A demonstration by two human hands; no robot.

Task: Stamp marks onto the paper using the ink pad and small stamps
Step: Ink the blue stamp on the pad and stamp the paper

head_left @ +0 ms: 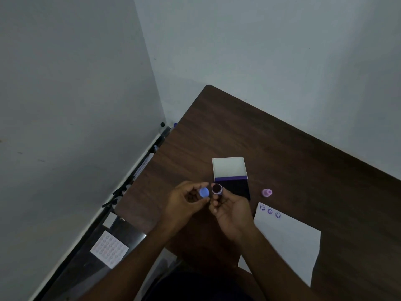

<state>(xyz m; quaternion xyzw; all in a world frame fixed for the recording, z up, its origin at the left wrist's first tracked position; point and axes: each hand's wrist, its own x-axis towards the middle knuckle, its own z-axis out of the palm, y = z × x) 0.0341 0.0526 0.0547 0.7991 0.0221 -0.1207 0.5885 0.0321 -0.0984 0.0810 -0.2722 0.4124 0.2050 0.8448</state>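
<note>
Right hand (233,210) pinches small stamp (217,189), inked face tipped up toward camera, axis roughly vertical. Left hand (184,202) pinches blue cap (204,192), just beside stamp, apart. Both held above tabletop (238,131). Open ink pad (237,187) directly behind right hand, nearer that hand. Paper (286,242) lies to right and nearer, three marks at its top corner. Pink stamp (267,192) sits right of pad. Likely next: flip stamp face down, move right.

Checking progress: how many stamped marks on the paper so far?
3, in a row along the far left corner of the paper: first mark, second, third. The right hand covers none of that sheet's visible area.
</note>
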